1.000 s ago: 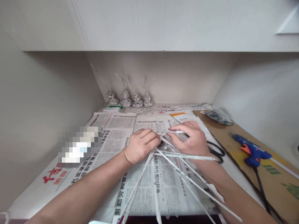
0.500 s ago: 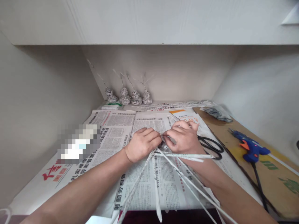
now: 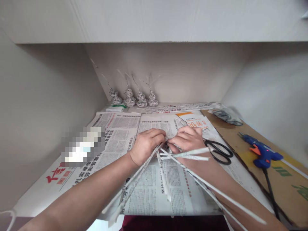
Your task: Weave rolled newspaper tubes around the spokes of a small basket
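Several thin rolled newspaper strips (image 3: 197, 179) fan out toward me and to the right from one crossing point at the middle of the table. My left hand (image 3: 149, 144) is closed on them from the left, fingertips at the crossing. From the right, my right hand (image 3: 186, 139) pinches at the same spot, its fingertips nearly meeting the left ones. Both hands largely hide the gathered part of the strips. Newspaper sheets (image 3: 120, 131) lie flat underneath.
Black-handled scissors (image 3: 220, 152) lie right of my right hand. A blue glue gun (image 3: 262, 150) rests on cardboard (image 3: 286, 192). Several woven gourd shapes (image 3: 141, 99) stand at the back, beside a bundle of paper strips (image 3: 185, 107). A shelf board (image 3: 154, 22) overhangs the table.
The loose strips have swung: the middle one now hangs shorter, and those on the left and right have shifted. Both hands stay together at the crossing. The view has moved slightly.
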`<state>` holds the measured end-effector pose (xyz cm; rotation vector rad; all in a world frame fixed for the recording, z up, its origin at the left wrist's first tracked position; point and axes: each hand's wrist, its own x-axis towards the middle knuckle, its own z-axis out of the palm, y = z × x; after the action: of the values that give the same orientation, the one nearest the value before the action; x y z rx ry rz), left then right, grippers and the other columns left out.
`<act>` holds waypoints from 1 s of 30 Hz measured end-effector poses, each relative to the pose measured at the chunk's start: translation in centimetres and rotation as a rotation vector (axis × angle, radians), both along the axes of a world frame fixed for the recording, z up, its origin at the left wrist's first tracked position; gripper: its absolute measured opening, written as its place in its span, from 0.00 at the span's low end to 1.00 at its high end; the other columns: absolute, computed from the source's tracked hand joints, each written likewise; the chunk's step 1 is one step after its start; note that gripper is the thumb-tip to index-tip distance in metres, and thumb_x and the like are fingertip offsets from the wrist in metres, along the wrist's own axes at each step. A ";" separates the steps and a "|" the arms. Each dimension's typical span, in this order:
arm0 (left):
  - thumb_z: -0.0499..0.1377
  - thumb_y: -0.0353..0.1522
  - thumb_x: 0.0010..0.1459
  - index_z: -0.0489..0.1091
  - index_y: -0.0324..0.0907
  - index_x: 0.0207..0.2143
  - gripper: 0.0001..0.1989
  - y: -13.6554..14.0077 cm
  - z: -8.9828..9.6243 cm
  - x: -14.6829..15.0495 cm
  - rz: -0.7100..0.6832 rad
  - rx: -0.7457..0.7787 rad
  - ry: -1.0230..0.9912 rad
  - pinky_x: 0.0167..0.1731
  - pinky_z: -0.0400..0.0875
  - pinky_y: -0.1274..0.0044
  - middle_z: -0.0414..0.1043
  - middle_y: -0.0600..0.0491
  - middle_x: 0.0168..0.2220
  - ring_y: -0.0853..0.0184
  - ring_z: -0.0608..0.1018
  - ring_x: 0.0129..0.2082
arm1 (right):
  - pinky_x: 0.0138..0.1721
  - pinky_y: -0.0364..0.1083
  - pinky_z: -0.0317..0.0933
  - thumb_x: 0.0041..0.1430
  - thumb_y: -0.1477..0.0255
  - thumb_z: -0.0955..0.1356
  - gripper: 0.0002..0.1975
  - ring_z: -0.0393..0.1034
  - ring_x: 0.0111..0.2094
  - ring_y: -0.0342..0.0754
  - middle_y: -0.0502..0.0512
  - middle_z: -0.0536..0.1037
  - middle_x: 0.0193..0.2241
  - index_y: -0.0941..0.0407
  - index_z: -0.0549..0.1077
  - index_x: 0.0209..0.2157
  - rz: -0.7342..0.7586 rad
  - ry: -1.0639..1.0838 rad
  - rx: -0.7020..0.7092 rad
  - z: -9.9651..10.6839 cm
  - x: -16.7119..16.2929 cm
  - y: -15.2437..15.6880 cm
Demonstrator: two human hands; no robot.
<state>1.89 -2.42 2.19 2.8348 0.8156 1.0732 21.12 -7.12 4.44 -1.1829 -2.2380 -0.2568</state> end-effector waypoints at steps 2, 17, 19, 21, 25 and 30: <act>0.56 0.31 0.60 0.71 0.41 0.30 0.07 0.0 -0.3 0.2 -0.010 -0.034 -0.040 0.38 0.69 0.76 0.77 0.51 0.40 0.67 0.76 0.37 | 0.44 0.54 0.47 0.57 0.76 0.67 0.08 0.66 0.40 0.52 0.49 0.76 0.24 0.52 0.73 0.26 0.019 0.006 -0.024 -0.1 0.0 0.2; 0.60 0.27 0.54 0.70 0.40 0.25 0.05 0.2 -1.4 1.7 0.164 -0.469 -0.379 0.28 0.66 0.81 0.71 0.57 0.24 0.72 0.73 0.25 | 0.43 0.47 0.59 0.52 0.81 0.68 0.07 0.68 0.39 0.51 0.55 0.76 0.33 0.56 0.75 0.32 -0.022 0.220 -0.248 -1.3 0.5 1.9; 0.60 0.26 0.52 0.72 0.41 0.30 0.03 0.3 -1.5 1.7 0.161 -0.527 -0.397 0.30 0.68 0.80 0.74 0.56 0.28 0.71 0.75 0.27 | 0.41 0.45 0.60 0.52 0.82 0.67 0.09 0.69 0.37 0.48 0.54 0.75 0.34 0.56 0.76 0.32 0.004 0.250 -0.285 -1.4 0.6 2.0; 0.60 0.25 0.52 0.73 0.42 0.34 0.07 0.4 -1.6 1.7 0.149 -0.545 -0.401 0.33 0.70 0.79 0.76 0.56 0.30 0.69 0.77 0.30 | 0.39 0.43 0.60 0.51 0.83 0.66 0.11 0.69 0.36 0.46 0.53 0.74 0.33 0.56 0.76 0.33 0.021 0.274 -0.297 -1.5 0.7 2.0; 0.60 0.23 0.52 0.76 0.42 0.32 0.08 0.9 -2.0 1.4 0.126 -0.489 -0.355 0.38 0.71 0.76 0.78 0.54 0.32 0.67 0.78 0.34 | 0.38 0.42 0.60 0.49 0.84 0.66 0.12 0.69 0.35 0.46 0.52 0.74 0.32 0.56 0.77 0.32 0.030 0.292 -0.279 -1.6 0.7 2.0; 0.60 0.22 0.52 0.76 0.42 0.31 0.07 0.9 -2.1 1.5 0.117 -0.446 -0.350 0.39 0.71 0.75 0.78 0.54 0.31 0.67 0.78 0.34 | 0.39 0.43 0.60 0.49 0.84 0.65 0.12 0.70 0.35 0.47 0.53 0.76 0.32 0.57 0.76 0.33 0.004 0.293 -0.289 -1.5 0.7 2.0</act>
<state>3.34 -1.55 0.13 2.1827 1.0370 1.1764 21.80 -5.09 2.96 -1.2701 -2.0621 0.2371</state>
